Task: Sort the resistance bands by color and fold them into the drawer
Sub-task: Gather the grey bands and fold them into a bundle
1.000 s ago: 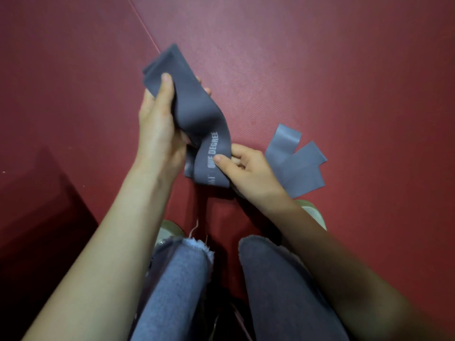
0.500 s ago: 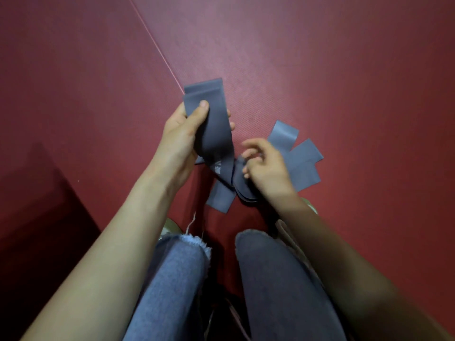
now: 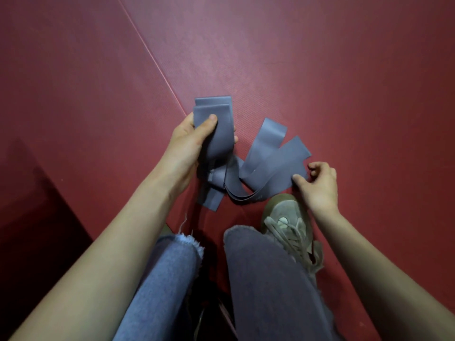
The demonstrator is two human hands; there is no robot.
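The grey-blue resistance band (image 3: 268,166) is half folded. Its stacked folds stand upright in the left hand (image 3: 189,143), thumb clamped over the front. The rest trails below that hand and loops along the floor to the right hand (image 3: 320,183), which pinches the far corner between thumb and curled fingers. The step in hand looks like folding a single colour, with no other colour and no drawer in view. The next move probably calls for drawing the loose end taut and laying it onto the stack without twisting the loops. The red mat floor (image 3: 344,82) lies open beyond both hands. A shoe (image 3: 288,217) sits just under the right hand, close to the trailing loop.
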